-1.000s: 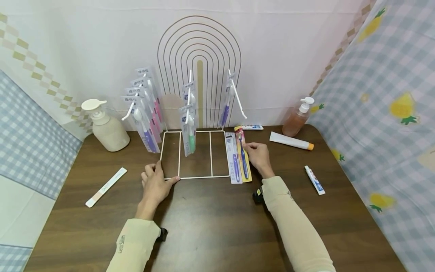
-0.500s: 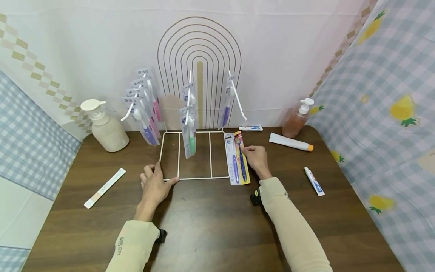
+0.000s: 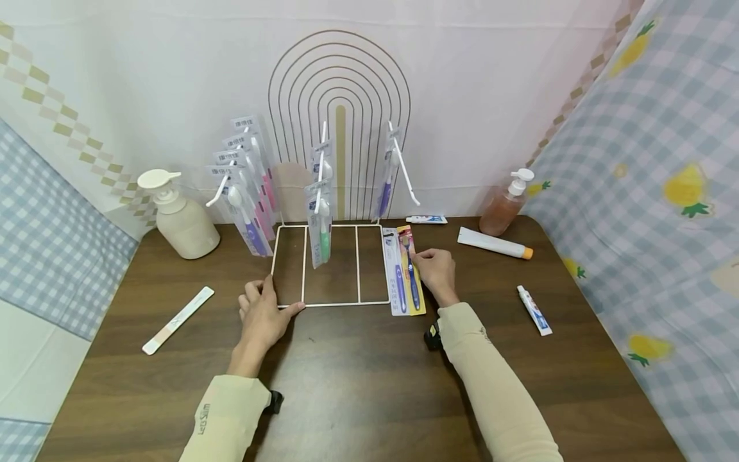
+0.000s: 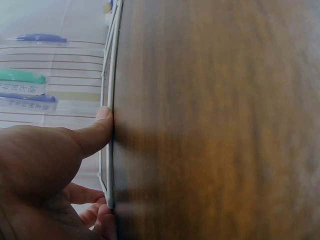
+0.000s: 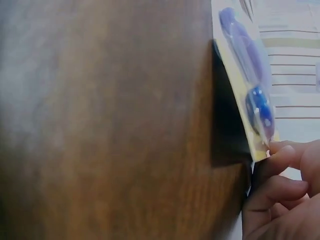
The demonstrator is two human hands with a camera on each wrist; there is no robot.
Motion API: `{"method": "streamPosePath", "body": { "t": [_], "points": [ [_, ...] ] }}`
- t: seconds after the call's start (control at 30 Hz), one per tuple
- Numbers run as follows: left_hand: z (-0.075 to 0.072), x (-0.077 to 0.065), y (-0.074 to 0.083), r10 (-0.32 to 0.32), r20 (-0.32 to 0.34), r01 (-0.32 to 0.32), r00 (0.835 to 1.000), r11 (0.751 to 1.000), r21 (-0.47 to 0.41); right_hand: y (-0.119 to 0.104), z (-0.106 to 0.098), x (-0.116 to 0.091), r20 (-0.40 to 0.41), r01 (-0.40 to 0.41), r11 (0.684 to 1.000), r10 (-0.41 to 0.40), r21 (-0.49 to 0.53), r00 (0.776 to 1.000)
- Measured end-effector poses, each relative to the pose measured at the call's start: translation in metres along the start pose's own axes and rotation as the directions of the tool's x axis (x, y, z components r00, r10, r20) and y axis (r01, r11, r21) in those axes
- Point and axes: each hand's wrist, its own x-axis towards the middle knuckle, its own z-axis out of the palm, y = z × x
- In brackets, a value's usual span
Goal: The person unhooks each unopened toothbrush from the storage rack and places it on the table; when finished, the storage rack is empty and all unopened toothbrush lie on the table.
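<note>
A white wire rack (image 3: 329, 304) stands on the table with packaged toothbrushes on its three hooks. My left hand (image 3: 264, 317) holds its front left corner; the thumb (image 4: 95, 135) lies on the front wire and the other fingers are at the corner. My right hand (image 3: 437, 273) pinches the right edge of a yellow-backed toothbrush pack (image 3: 419, 295). In the right wrist view its near edge is raised over a dark shadow. The pack lies against, and partly over, a white-backed toothbrush pack (image 3: 395, 301) with a purple handle, beside the rack's right side.
A cream pump bottle (image 3: 187, 228) and a slim white packet (image 3: 178, 321) are on the left. To the right are an amber pump bottle (image 3: 502, 208), a white tube with an orange cap (image 3: 491, 242), and small toothpaste tubes (image 3: 535, 311). Curtains enclose the table.
My right hand has drawn the yellow-backed toothbrush pack slightly toward me and left, onto the white-backed pack's edge. The back toothpaste tube shows more. My left hand has stayed at the rack corner.
</note>
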Motion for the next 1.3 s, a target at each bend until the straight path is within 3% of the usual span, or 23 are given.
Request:
{"method": "streamPosePath", "body": {
  "t": [0.23,0.67,1.1,1.3],
  "points": [
    [-0.004,-0.002,0.005,-0.021,0.023,0.021,1.0,1.0,0.015,-0.005,0.003,-0.011,-0.057,0.001,1.0,0.0,0.004,0.998],
    [0.002,0.002,-0.008,0.034,-0.017,-0.034,0.999,0.999,-0.004,-0.026,0.0,-0.033,-0.104,-0.024,1.0,0.024,0.0,0.994],
    [-0.001,0.0,0.0,0.01,-0.002,-0.009,1.0,1.0,0.012,-0.012,0.004,-0.016,-0.093,-0.025,0.999,0.023,-0.02,0.995],
    [-0.003,-0.001,0.001,-0.012,0.022,0.012,1.0,1.0,0.011,-0.032,-0.004,-0.043,-0.093,-0.011,1.0,0.009,-0.016,0.996]
  ]
}}
